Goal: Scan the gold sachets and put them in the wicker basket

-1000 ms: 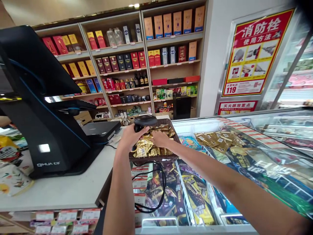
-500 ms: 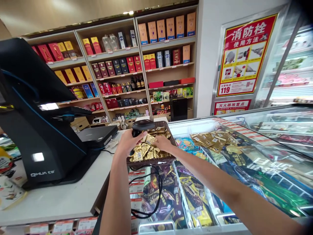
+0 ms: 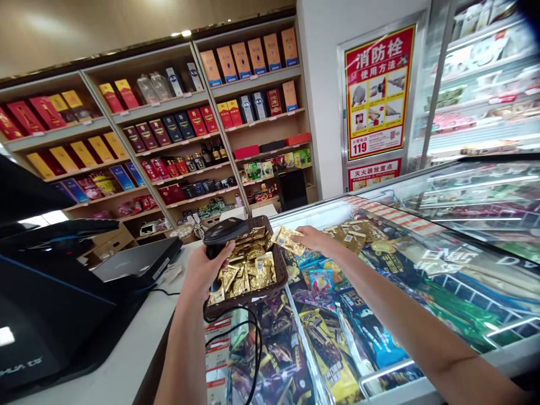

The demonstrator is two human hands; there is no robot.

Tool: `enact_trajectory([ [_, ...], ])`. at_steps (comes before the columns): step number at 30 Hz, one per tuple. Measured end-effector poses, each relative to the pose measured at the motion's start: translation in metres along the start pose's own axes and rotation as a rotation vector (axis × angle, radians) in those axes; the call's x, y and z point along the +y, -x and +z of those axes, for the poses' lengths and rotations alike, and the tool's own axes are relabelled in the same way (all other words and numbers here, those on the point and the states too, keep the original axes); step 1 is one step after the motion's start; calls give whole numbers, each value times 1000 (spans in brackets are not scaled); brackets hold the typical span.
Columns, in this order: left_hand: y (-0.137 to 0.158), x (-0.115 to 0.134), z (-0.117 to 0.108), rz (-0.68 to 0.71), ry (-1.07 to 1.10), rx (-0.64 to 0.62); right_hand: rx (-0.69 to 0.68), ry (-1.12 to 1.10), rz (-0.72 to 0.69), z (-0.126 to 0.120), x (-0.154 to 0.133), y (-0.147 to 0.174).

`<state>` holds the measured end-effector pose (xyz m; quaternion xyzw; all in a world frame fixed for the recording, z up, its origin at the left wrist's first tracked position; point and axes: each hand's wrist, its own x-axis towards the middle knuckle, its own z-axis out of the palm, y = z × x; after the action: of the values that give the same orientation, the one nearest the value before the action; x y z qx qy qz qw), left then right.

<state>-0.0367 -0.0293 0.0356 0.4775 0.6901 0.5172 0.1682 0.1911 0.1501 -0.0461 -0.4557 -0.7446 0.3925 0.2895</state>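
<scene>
My left hand [image 3: 201, 269] is wrapped round the handle of a black barcode scanner [image 3: 225, 229], at the left side of a brown woven basket [image 3: 280, 269]. Small gold foil packets [image 3: 248, 271] fill the basket. Between the fingers of my right hand [image 3: 315, 239] is one gold packet [image 3: 287, 241], held just beyond the basket's right edge with its printed code patch showing. Behind that hand, more gold packets [image 3: 351, 234] lie in a loose pile on the freezer's glass top.
A glass-topped chest freezer [image 3: 329, 360] with bagged goods stands below and to the right. The scanner's black cable [image 3: 258, 343] loops down in front of the basket. At left, a dark checkout terminal [image 3: 46, 315] stands on the white counter [image 3: 143, 349]. Shelves of boxed bottles [image 3: 172, 129] line the back.
My right hand has come out of the basket and moved right with a gold packet. The scanner stays in my left hand over the basket's left side. The view has turned right.
</scene>
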Motion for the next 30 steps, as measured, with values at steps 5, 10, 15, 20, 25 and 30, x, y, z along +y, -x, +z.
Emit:
enact_trajectory([
  [5, 3, 0, 23, -20, -89, -128, -23, -59, -1, -8, 12, -10],
  [10, 2, -7, 33, 21, -163, -161, 27, -104, -68, -10, 12, -11],
  [15, 1, -11, 32, 42, -206, -205, 19, -119, -36, -10, 9, -10],
  [20, 3, -7, 32, 45, -205, -206, 28, -123, -27, -11, 17, -16],
  [25, 6, -3, 35, 33, -193, -179, 11, -144, -18, -13, 16, -14],
  [30, 5, -6, 38, 44, -209, -146, 16, -156, -14, -13, 15, -13],
])
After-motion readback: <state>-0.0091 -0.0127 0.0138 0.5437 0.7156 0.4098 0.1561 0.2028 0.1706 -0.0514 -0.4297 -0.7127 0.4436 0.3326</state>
